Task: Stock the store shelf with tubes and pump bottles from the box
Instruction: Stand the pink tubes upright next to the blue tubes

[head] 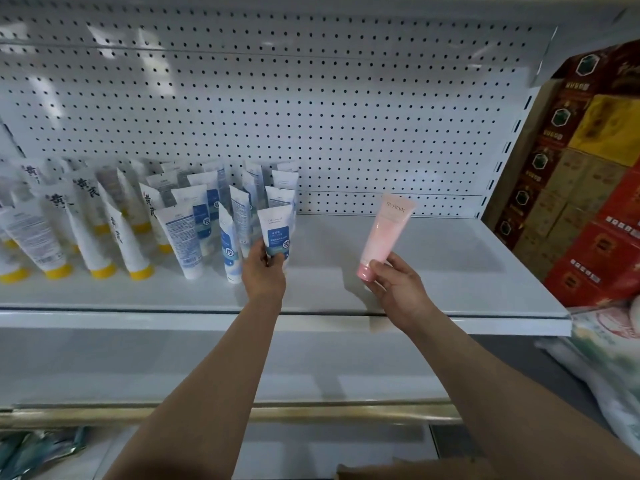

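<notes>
My left hand [264, 271] grips the lower end of a white and blue tube [276, 233], standing cap-down at the right end of a cluster of similar blue-and-white tubes [204, 216] on the white shelf [433, 271]. My right hand [394, 284] pinches a pink tube [389, 233] near its pink cap, holding it tilted above the bare right half of the shelf. Further left stand several white tubes with yellow caps [104, 233]. The brown edge of a cardboard box [381, 472] shows at the bottom.
A white pegboard [311, 116] backs the shelf. Stacked red and yellow cartons [581, 188] stand to the right, with a patterned sack [609, 344] below them. A lower shelf [311, 368] runs beneath my arms. Teal packets [38, 448] lie at bottom left.
</notes>
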### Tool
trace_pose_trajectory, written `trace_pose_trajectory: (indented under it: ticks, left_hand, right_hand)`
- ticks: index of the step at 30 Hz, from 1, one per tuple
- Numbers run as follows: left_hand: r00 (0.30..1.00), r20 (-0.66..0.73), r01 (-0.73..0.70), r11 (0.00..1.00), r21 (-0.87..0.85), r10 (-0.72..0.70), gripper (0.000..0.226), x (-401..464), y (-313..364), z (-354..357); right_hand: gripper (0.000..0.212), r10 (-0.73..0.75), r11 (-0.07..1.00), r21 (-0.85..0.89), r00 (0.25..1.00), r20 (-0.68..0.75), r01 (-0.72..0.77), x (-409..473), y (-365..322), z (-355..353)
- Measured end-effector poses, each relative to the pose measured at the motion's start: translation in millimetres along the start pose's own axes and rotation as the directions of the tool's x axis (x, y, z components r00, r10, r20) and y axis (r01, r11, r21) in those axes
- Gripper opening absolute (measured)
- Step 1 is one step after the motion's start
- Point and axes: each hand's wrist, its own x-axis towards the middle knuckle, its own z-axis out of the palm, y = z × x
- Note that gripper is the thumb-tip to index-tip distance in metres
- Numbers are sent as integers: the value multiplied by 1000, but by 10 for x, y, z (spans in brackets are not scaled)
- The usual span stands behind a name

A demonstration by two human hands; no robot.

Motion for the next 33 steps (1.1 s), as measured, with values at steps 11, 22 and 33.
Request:
trace_pose_trajectory:
  ticks: [11,22,33]
  left_hand:
    - [996,-65,67,998,19,-66,45,-297,-43,46]
    - [994,80,-68,996,-51,72,33,-760,193,464]
    - [847,530,46,990,-135,33,29,-529,357,967]
  right_hand:
    - [27,6,1000,28,1000,3,-6,-43,-32,-10]
    - [30,-8,999,-39,1000,7,9,-125,-192,-60]
    - [37,-67,992,-103,998,-9,66,112,-290,-213]
